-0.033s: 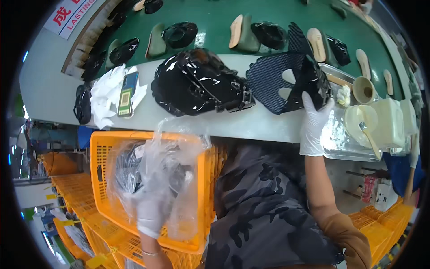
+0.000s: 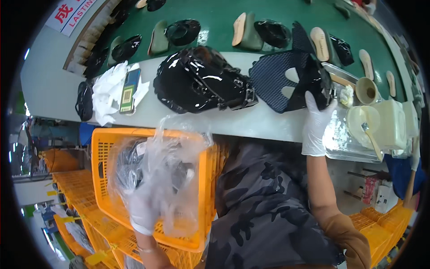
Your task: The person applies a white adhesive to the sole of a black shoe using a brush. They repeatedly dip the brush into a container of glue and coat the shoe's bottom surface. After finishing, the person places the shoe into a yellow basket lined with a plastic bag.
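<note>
My left hand (image 2: 144, 210), in a white glove, reaches into an orange crate (image 2: 99, 179) over a clear plastic bag (image 2: 172, 157) with dark, shiny pieces in it. Its fingers are blurred and partly lost against the film, so a grip cannot be made out. On the bench, my gloved right hand (image 2: 317, 123) holds the near edge of a glossy black shoe upper (image 2: 313, 87), whose dark blue mesh lining (image 2: 271, 80) shows. Left of that lies a pile of glossy black shoe uppers (image 2: 192, 83) with buckled straps.
A metal tray (image 2: 333, 148) at the right carries a cup (image 2: 366, 89), a white container (image 2: 390, 123) and a brush (image 2: 372, 142). A phone (image 2: 130, 89) rests on white paper (image 2: 106, 94). Beyond, a green surface (image 2: 215, 31) bears shoe lasts, insoles and black uppers.
My left hand has shifted slightly left over the bag. My right hand keeps its place on the black upper, and the whole view has moved a little.
</note>
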Available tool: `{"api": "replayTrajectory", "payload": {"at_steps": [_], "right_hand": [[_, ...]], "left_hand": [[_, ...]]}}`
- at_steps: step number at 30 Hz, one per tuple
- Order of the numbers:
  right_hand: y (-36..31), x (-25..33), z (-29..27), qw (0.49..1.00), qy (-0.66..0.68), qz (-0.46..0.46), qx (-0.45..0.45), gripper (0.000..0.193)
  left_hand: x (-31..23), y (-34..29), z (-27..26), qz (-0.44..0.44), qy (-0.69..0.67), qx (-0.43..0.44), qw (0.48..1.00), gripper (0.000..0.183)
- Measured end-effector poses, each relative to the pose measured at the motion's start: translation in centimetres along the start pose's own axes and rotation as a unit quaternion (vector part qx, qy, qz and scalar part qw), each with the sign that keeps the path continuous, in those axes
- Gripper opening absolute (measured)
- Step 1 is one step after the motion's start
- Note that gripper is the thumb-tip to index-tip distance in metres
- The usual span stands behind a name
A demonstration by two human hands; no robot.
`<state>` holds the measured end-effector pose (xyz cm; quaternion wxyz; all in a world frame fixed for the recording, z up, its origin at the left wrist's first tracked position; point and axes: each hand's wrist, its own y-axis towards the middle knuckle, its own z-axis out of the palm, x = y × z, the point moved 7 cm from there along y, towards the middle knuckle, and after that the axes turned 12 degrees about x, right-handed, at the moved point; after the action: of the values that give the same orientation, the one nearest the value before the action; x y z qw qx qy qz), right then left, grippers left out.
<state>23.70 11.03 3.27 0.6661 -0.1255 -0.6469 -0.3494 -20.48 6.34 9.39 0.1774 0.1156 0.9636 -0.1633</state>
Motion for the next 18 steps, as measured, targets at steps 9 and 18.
{"api": "replayTrajectory", "payload": {"at_steps": [9,18], "right_hand": [[0.0,-2.0,-0.1,0.999,0.024,0.037,0.029,0.056],[-0.3,-1.8,0.4,0.995,0.077,0.051,0.039,0.049]], "left_hand": [[1.2,7.0,7.6,0.144,-0.007,0.094,0.985,0.08],[14.5,-5.8,35.3,-0.105,-0.051,0.346,0.931,0.04]]}}
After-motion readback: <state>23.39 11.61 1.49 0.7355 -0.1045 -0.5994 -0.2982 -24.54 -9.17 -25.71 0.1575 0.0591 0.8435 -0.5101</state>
